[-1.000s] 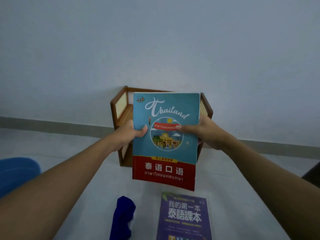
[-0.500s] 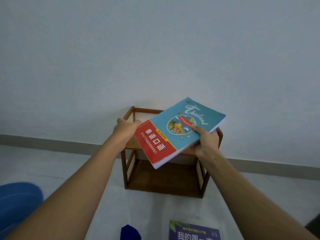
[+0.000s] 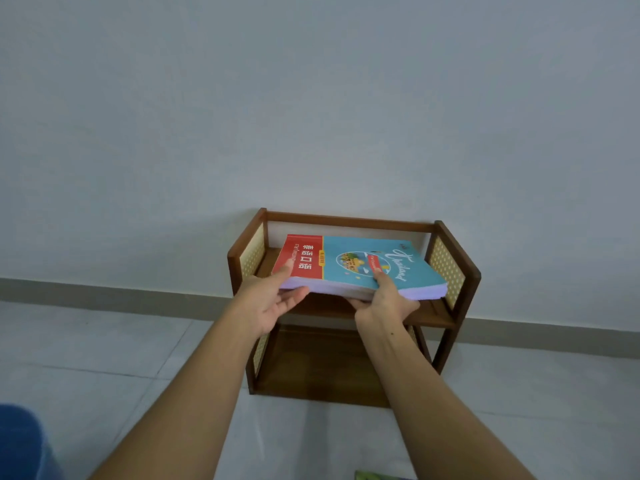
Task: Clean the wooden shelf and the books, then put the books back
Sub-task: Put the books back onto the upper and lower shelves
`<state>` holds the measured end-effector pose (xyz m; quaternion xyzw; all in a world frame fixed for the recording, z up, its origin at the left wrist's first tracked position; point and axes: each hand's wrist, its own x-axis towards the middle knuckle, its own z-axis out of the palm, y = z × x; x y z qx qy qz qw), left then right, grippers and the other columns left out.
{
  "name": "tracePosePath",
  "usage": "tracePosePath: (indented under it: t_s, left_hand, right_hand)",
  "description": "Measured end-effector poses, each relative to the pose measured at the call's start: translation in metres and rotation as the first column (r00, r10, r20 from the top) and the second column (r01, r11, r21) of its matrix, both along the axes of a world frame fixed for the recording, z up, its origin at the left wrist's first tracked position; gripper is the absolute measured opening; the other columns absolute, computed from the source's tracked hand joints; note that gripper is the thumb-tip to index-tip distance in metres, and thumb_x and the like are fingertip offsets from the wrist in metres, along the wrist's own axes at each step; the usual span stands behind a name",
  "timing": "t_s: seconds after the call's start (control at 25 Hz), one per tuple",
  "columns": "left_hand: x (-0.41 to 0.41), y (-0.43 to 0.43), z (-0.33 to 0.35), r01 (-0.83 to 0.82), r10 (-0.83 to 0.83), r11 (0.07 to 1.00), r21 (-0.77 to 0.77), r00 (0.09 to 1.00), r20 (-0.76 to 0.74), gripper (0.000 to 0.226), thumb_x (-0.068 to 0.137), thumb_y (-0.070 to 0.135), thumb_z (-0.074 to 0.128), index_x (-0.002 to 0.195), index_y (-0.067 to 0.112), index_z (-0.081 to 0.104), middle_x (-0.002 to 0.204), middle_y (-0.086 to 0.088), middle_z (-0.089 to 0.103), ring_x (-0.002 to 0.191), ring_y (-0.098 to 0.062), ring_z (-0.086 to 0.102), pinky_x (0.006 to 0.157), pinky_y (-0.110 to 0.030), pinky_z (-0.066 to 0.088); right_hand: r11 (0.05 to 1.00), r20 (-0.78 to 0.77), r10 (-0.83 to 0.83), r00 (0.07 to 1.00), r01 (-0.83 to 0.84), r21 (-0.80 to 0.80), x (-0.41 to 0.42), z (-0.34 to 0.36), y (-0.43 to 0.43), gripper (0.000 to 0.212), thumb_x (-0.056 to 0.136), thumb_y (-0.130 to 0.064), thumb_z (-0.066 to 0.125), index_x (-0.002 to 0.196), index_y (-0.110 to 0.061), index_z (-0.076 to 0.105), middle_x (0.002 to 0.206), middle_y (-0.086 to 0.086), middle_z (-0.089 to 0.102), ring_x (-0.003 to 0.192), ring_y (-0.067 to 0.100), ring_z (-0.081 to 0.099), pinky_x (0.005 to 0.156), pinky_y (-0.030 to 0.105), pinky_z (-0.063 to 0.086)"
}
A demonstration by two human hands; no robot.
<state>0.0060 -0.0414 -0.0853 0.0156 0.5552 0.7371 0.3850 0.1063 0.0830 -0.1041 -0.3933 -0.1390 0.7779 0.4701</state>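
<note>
Head camera showed a blue and red book [image 3: 349, 261] lying face up over the upper tier of the wooden shelf [image 3: 346, 221], which stood against the wall. The book's near page edge was raised off the board. Whether its far edge touched could not be told. The right hand [image 3: 384, 303] gripped that edge, thumb on the cover and fingers curled beneath. The left hand [image 3: 270, 303] lay palm up, nearly flat, with its thumb on the red corner and straight fingers under it.

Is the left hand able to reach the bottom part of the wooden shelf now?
Probably yes. The left hand only touches the book's corner with loose fingers, and the wooden shelf's bottom level, right below it, is open at the front with nothing showing inside.
</note>
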Motion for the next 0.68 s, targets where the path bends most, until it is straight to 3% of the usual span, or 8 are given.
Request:
tracePosePath:
  t_s: [0.08,0.32,0.48,0.68]
  left_hand:
    - [0.001,0.01,-0.008,-0.078,0.078,0.997,0.028,0.997,0.004,0.023,0.085,0.018,0.067,0.101,0.006,0.056,0.105,-0.016,0.067,0.094,-0.024,0.068,0.072,-0.031,0.058]
    - [0.002,0.028,-0.031,-0.178,0.175,0.983,0.034,0.982,0.064,0.028,0.09,0.021,0.063,0.114,0.009,0.055,0.102,-0.012,0.068,0.091,-0.02,0.068,0.073,-0.03,0.056]
    - [0.0,0.03,-0.036,-0.101,0.096,0.994,0.046,0.991,0.089,0.034,0.091,0.014,0.061,0.122,0.013,0.049,0.117,-0.011,0.06,0.11,-0.023,0.057,0.073,-0.033,0.052]
    - [-0.004,0.025,-0.038,0.015,-0.028,0.986,0.166,0.997,0.075,0.043,0.087,-0.003,0.058,0.127,0.009,0.047,0.123,-0.013,0.058,0.118,-0.021,0.053,0.1,-0.037,0.045]
  right_hand:
    - [1.0,0.014,-0.008,1.0,0.009,-0.013,-0.009,-0.003,0.005,0.069,0.076,-0.005,0.079,0.125,-0.025,0.035,0.102,0.003,0.056,0.086,0.022,0.065,0.073,0.059,0.056]
    - [0.999,0.06,-0.004,0.998,0.008,-0.05,-0.027,-0.017,0.015,0.071,0.076,-0.008,0.079,0.127,-0.027,0.032,0.106,0.004,0.052,0.09,0.021,0.062,0.075,0.057,0.057]
    - [0.998,0.103,0.049,0.993,-0.045,-0.034,-0.032,-0.023,0.02,0.071,0.08,-0.018,0.076,0.132,-0.026,0.027,0.112,0.007,0.048,0.103,0.025,0.059,0.081,0.059,0.055]
    - [0.972,0.152,0.229,0.962,-0.217,-0.091,-0.026,-0.008,0.03,0.075,0.079,-0.02,0.076,0.134,-0.023,0.026,0.125,0.013,0.047,0.117,0.033,0.052,0.092,0.063,0.047]
